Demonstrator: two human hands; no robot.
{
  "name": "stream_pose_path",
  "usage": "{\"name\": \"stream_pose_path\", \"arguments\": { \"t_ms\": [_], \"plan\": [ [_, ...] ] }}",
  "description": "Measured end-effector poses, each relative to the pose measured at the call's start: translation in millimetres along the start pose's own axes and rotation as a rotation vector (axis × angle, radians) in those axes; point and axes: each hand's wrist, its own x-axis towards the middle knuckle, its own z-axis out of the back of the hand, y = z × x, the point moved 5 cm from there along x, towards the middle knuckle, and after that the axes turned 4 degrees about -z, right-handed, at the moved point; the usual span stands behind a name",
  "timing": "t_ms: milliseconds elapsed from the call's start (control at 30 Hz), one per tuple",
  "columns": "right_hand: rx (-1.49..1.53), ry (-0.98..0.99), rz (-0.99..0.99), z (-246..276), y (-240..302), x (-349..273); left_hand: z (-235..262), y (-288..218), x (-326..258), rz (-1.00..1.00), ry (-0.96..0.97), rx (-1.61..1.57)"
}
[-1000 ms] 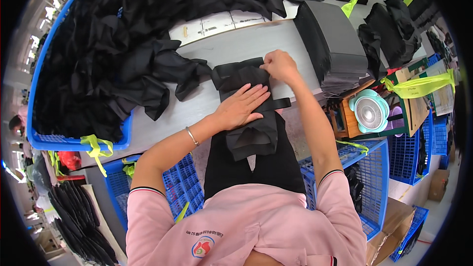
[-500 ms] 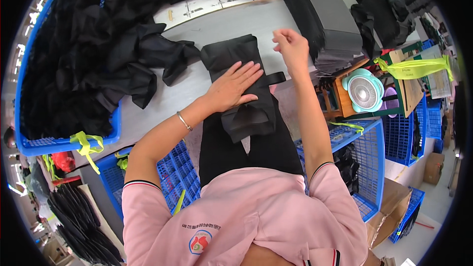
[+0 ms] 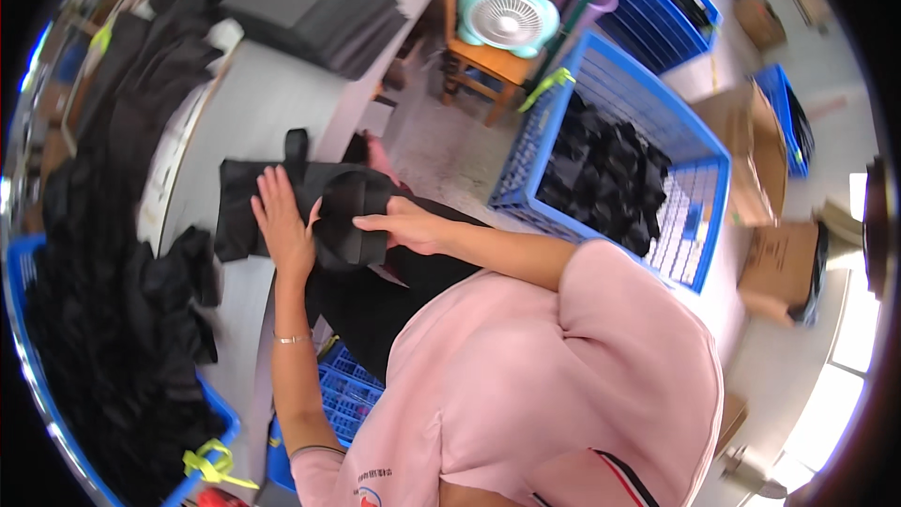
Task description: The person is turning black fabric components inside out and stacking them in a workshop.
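A black fabric piece lies across the table edge, with its near end hanging over my lap. From its far side a short black strap loop sticks out. My left hand rests flat on the fabric, fingers stretched out. At the near end my right hand grips the fabric's edge, thumb on top and the other fingers partly hidden by the cloth.
Black cloth pieces heap up on the left in a blue basket. A stack of dark grey sheets stands at the table's far end. Beyond the table are a turquoise fan on a wooden chair, a blue crate holding black pieces and cardboard boxes.
My view and body have turned to the right. My right hand has come down from the air to the near end of the fabric. My left hand stays flat on it.
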Motion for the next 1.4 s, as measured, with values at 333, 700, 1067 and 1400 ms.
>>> {"name": "stream_pose_path", "arguments": {
  "t_ms": [333, 700, 1067, 1400],
  "plan": [
    [0.032, -0.739, 0.307, 161, 35, -144, 8, -115, -62, 0.142, -0.231, -0.964],
    [0.309, -1.173, 0.973, 304, 72, -432, -28, -146, -80, 0.374, 0.056, -1.216],
    [0.228, -0.708, 0.723, 172, 73, -288, -46, -277, -5, 0.364, 0.527, -1.785],
    [0.448, -0.314, 0.222, 77, 42, -222, -40, -242, -14, 0.626, 0.055, -2.119]
  ]
}}
